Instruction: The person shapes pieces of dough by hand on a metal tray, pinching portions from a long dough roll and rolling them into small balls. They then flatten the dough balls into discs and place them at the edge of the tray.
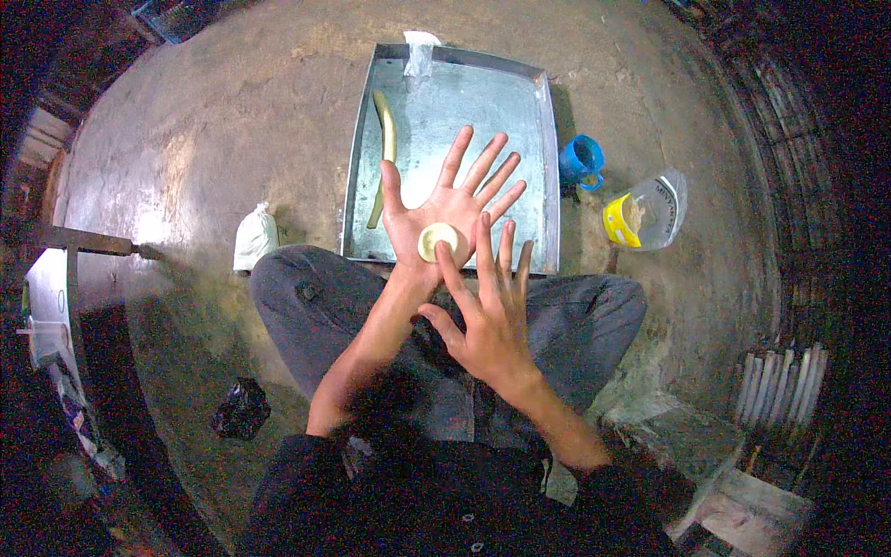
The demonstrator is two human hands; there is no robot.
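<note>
Two bare hands are working above crossed legs in dark grey trousers (320,306). The right hand (492,325), its fingers apart, is reaching its index fingertip onto a pale round disc (428,239), which is lying low on the palm of the left hand (444,206); that hand is facing palm up, its fingers fanning wide. A black plastic bag (241,408) is lying on the floor to the left. Farther out, a white bag (255,239) is standing near the left knee, and a yellow-banded clear packet (640,213) and a blue mug (581,160) are sitting right of a shallow metal tray (455,93). Inside, a long yellow-green strip (388,135) is leaning along the left wall; a clear plastic bag (419,58) is hanging over the far rim.
</note>
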